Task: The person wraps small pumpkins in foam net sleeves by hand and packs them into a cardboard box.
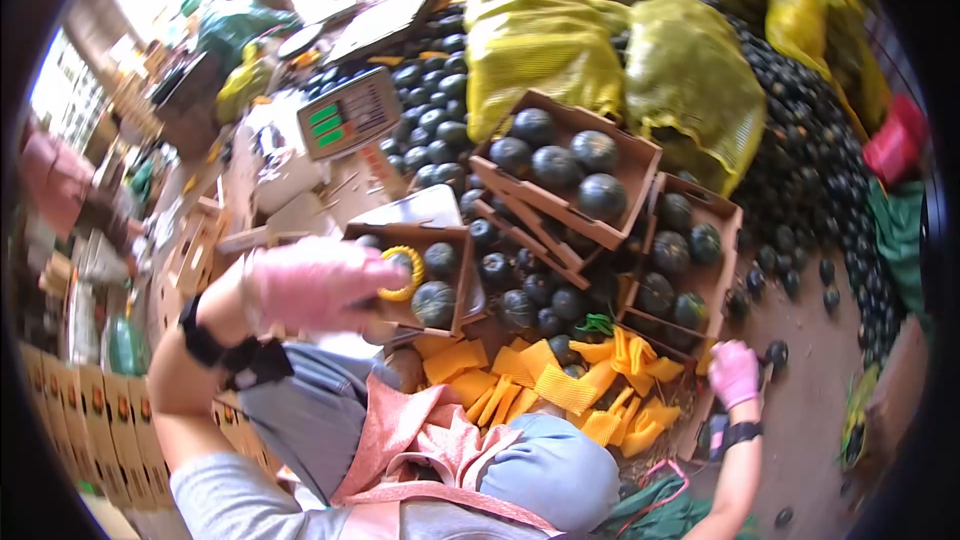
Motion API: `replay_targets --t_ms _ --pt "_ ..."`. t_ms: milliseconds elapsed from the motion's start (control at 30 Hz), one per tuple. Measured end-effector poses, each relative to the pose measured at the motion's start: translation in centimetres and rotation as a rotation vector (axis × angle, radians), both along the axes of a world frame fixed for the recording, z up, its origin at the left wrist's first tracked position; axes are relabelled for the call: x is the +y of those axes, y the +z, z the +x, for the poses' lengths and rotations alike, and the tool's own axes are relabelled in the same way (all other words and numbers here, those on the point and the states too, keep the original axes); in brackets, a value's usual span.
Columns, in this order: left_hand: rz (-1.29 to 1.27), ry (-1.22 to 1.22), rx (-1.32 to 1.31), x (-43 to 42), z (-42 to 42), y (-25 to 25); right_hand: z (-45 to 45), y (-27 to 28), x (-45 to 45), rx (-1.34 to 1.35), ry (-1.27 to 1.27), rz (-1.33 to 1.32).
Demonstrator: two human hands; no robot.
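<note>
Where the blurred left hand (312,285) meets the yellow ring (418,275) at the near carton (464,285), its grip cannot be confirmed; the right hand (735,372) is curled beside a small squash (777,352), its hold likewise unclear. Steadying the ring and not knocking the squashes (434,304) inside seems advisable. The scale's (365,110) green digits (325,127) and the stacked cartons' (95,415) print are illegible.

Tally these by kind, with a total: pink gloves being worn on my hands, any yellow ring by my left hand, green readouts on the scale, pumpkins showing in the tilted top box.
Pink gloves: 2
Yellow ring: 1
Green readouts: 3
Pumpkins visible in the tilted top box: 5
Total: 11
</note>
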State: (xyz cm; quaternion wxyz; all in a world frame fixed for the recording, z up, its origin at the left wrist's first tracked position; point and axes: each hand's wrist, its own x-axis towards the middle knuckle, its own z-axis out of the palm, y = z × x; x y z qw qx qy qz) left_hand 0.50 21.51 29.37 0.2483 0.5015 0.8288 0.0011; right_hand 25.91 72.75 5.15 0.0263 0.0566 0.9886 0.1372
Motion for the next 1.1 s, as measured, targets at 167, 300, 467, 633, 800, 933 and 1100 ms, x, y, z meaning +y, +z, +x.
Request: replay_targets --t_ms 167,300,467,633,800,933,1100 --pt "-0.458 0.155 0.262 -5.9 -6.1 -2.3 -2.2 -5.1 -7.4 -0.120 0.349 -0.248" --pt "-0.853 0.191 0.283 -11.2 -9.6 -0.1 -2.9 -4.8 -9.7 -0.162 0.307 -0.340" --pt "-0.844 0.185 0.364 -14.5 -15.1 -4.8 -4.8 -5.7 -12.1 -0.218 0.252 -0.411" --pt "-0.169 0.123 0.151 -9.8 -21.2 -19.2 -8.3 -8.9 -16.7 -0.356 0.245 -0.479" --pt "0.216 0.652 0.122 -0.9 -29.1 -33.9 -9.6 -11.1 -19.9 -0.214 0.162 -0.655" --pt "0.207 0.946 0.011 2.3 -33.9 -39.8 -8.0 -8.7 -19.2 -0.235 -0.161 -0.727" --pt "0.242 0.889 -0.060 4.5 -36.3 -41.8 -6.2 -8.2 -17.4 -0.264 -0.260 -0.648"
